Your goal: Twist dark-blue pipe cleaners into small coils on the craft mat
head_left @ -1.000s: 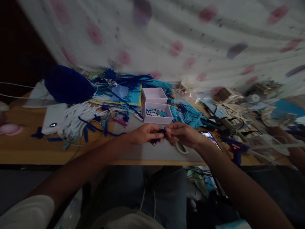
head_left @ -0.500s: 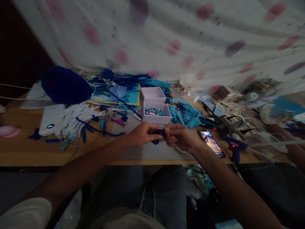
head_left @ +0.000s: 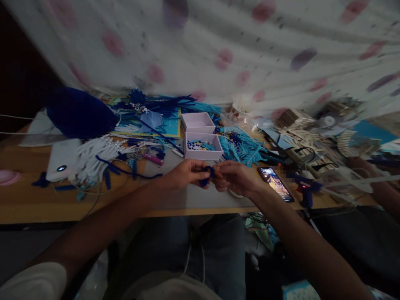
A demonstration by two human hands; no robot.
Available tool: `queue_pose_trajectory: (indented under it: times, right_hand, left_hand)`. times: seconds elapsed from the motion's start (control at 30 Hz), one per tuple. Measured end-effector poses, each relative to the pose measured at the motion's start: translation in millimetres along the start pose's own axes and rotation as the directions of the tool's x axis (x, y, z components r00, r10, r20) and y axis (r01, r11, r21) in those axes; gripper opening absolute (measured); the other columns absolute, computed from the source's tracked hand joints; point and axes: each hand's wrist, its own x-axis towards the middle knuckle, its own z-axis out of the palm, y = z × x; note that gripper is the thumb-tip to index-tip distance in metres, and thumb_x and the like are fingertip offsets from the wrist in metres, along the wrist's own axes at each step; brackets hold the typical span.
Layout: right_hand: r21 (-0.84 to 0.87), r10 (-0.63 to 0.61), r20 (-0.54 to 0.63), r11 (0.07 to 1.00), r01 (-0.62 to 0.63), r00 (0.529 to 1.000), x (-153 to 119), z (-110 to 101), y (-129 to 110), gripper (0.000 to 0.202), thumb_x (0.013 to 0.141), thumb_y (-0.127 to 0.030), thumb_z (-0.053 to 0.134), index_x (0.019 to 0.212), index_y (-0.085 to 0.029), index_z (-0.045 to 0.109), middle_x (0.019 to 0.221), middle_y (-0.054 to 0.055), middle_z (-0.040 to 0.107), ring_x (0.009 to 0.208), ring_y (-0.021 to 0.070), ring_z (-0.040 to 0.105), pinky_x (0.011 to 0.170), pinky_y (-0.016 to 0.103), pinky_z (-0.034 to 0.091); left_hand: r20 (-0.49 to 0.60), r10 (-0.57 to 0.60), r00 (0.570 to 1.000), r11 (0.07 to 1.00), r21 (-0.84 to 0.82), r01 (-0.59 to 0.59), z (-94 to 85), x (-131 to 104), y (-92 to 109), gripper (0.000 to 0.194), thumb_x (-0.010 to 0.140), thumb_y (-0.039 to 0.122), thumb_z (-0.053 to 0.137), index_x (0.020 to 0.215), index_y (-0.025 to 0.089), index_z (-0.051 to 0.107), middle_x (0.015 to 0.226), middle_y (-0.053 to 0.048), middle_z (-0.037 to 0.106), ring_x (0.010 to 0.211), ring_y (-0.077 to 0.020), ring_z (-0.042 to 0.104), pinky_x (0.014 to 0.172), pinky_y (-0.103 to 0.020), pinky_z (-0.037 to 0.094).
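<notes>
My left hand (head_left: 187, 173) pinches a dark blue pipe cleaner (head_left: 204, 182), bent into a small curled shape, above the front of the table. From the other side, the fingers of my right hand (head_left: 237, 177) are closed on the same piece. Its exact form is partly hidden by the fingertips. Just beyond both hands stands a white box (head_left: 204, 155) with blue and yellow beads and light blue pieces in it. A long blue pipe cleaner (head_left: 140, 175) lies left of my left hand.
White pipe-cleaner pieces (head_left: 92, 160) and a dark blue plush object (head_left: 81, 112) are at left. Light blue pieces (head_left: 242, 148) lie behind my right hand. To the right are a lit phone (head_left: 276, 183), a glue gun (head_left: 308, 193) and another person's arm (head_left: 378, 183).
The view has shifted slightly. Both hands keep hold of the blue pipe cleaner, and its curled part shows a little more between the fingers, which have moved slightly.
</notes>
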Motion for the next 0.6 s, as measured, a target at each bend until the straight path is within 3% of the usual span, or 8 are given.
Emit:
queue_pose_trajectory:
  times: [0.27, 0.47, 0.6]
  right_hand:
    - [-0.027, -0.091, -0.08, 0.996, 0.089, 0.993, 2, 10, 0, 0.025, 0.074, -0.026, 0.072, 0.057, -0.015, 0.057, 0.049, -0.004, 0.043, 0.044, 0.0073, 0.034, 0.045, 0.023, 0.032]
    - [-0.18, -0.261, -0.228, 0.958, 0.223, 0.938, 6, 13, 2, 0.029, 0.073, -0.036, 0.073, 0.057, -0.017, 0.059, 0.053, -0.002, 0.052, 0.045, 0.0093, 0.044, 0.045, 0.024, 0.039]
    - [-0.311, -0.252, -0.276, 0.936, 0.162, 0.928, 5, 7, 3, 0.032, 0.073, -0.043, 0.077, 0.06, -0.016, 0.066, 0.058, 0.0, 0.059, 0.045, 0.0089, 0.049, 0.045, 0.021, 0.04]
  left_hand:
    - [-0.03, -0.005, 1.0, 0.996, -0.089, 0.002, 5.7, -2, 7, 0.037, 0.067, 0.039, 0.088, 0.084, 0.012, 0.069, 0.078, -0.004, 0.07, 0.064, -0.01, 0.061, 0.063, -0.026, 0.057]
    - [-0.122, 0.118, 0.985, 0.993, -0.006, -0.12, 6.4, 0, 3, 0.042, 0.066, 0.045, 0.087, 0.078, 0.014, 0.061, 0.07, 0.0, 0.067, 0.059, -0.0101, 0.062, 0.058, -0.023, 0.051]
    - [-0.139, 0.209, 0.968, 0.976, 0.086, -0.199, 2.9, 2, -1, 0.04, 0.067, 0.044, 0.086, 0.077, 0.013, 0.063, 0.069, -0.001, 0.068, 0.06, -0.0106, 0.063, 0.058, -0.023, 0.049]
